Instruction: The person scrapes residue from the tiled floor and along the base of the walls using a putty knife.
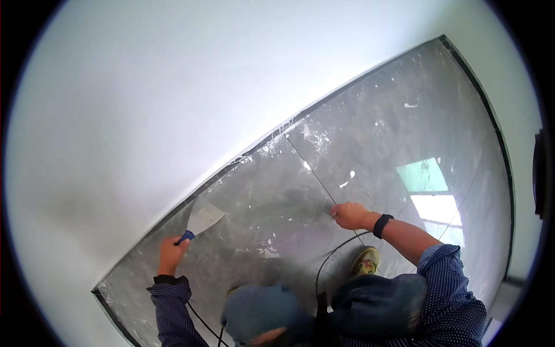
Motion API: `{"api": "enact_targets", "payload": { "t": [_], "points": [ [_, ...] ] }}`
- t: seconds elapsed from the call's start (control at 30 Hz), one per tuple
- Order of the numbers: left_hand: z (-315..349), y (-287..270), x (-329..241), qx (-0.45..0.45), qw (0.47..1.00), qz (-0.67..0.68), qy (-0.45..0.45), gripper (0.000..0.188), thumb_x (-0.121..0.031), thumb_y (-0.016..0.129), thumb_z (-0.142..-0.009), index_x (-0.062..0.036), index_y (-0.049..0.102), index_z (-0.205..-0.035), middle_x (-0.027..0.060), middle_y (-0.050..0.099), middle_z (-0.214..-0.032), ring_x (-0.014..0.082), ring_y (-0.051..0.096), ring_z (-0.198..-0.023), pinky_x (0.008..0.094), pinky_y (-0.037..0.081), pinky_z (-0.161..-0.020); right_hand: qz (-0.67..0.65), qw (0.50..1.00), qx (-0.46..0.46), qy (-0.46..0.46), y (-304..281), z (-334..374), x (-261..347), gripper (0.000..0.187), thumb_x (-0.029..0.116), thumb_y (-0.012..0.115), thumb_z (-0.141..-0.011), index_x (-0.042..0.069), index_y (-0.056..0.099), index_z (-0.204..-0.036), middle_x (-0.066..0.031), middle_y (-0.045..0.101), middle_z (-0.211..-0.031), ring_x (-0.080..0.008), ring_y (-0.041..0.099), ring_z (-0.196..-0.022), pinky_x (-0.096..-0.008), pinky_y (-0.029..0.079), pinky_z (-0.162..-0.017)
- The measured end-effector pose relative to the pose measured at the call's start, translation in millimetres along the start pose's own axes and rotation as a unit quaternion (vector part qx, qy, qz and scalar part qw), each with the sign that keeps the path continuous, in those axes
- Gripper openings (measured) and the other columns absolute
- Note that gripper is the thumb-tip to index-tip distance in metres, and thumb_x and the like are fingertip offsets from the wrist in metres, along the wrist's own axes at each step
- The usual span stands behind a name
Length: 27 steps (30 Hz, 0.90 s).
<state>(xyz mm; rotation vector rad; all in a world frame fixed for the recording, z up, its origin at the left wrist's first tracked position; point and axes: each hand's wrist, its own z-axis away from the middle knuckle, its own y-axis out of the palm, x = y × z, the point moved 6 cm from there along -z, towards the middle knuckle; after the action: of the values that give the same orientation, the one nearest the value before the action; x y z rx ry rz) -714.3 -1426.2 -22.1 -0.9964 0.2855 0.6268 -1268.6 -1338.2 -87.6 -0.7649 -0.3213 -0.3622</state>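
Observation:
My left hand (170,253) is closed round the blue handle of a putty knife (204,218). The knife's wide, pale metal blade points up and to the right, over the floor close to the foot of the wall. My right hand (351,216) is low over the grey floor tiles (399,243), near a dark tile joint, its fingers curled closed. Whatever it may hold is hidden. White splashes and crumbs spot the tiles, thickest along the wall's foot.
A white wall (144,115) runs diagonally, with a dark skirting (196,194) at its foot smeared white. Another dark-edged wall (523,87) stands at the right. My knees and a patterned shoe (366,261) are below. Black cords run from my wrists. Window light reflects off the tiles.

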Motion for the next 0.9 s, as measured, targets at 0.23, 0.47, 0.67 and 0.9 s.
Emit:
{"api": "enact_targets", "payload": {
  "t": [0.23, 0.47, 0.67, 0.9],
  "points": [
    [-11.8, 47.8, -96.2, -0.044, 0.987, -0.089, 0.128, 0.034, -0.033, 0.072, -0.084, 0.0005, 0.071, -0.092, 0.0168, 0.066, -0.071, 0.0302, 0.063, -0.065, 0.0393, 0.047, -0.063, -0.041, 0.999, -0.007, -0.016, -3.3, -16.9, -0.5, 0.02, 0.021, 0.056, -0.081, 0.013, 0.071, -0.091, -0.0142, 0.071, -0.097, -0.0377, 0.066, -0.095, -0.0456, 0.053, -0.083],
    [4.8, 70.5, -124.2, -0.042, 0.97, -0.192, 0.145, 0.037, -0.035, 0.065, -0.087, -0.0062, 0.062, -0.109, 0.0208, 0.068, -0.094, 0.0411, 0.065, -0.088, 0.0477, 0.051, -0.073, 0.004, 0.999, -0.049, 0.01, 0.9, -22.1, -0.5, 0.023, 0.021, 0.057, -0.077, 0.008, 0.07, -0.089, -0.0194, 0.07, -0.092, -0.0419, 0.066, -0.089, -0.0491, 0.054, -0.08],
    [61.7, 7.3, 13.6, -0.177, 0.969, -0.165, 0.051, 0.034, -0.031, 0.066, -0.088, -0.0065, 0.059, -0.111, 0.0215, 0.068, -0.091, 0.0439, 0.065, -0.086, 0.0508, 0.05, -0.074, 0.045, 0.999, -0.022, 0.021, -2.8, -31.2, 3.4, 0.025, 0.02, 0.055, -0.075, 0.006, 0.072, -0.089, -0.0208, 0.07, -0.097, -0.0411, 0.066, -0.095, -0.0492, 0.053, -0.084],
    [101.1, -53.8, 107.8, -0.34, 0.924, -0.167, -0.051, 0.027, -0.03, 0.069, -0.087, -0.0081, 0.064, -0.101, 0.0181, 0.068, -0.086, 0.0415, 0.065, -0.079, 0.0473, 0.051, -0.068, 0.09, 0.992, 0.002, 0.09, -9.5, -34.1, 20.8, 0.028, 0.018, 0.057, -0.073, 0.004, 0.073, -0.091, -0.0233, 0.07, -0.099, -0.0427, 0.065, -0.098, -0.0484, 0.053, -0.087]
  ]
}}
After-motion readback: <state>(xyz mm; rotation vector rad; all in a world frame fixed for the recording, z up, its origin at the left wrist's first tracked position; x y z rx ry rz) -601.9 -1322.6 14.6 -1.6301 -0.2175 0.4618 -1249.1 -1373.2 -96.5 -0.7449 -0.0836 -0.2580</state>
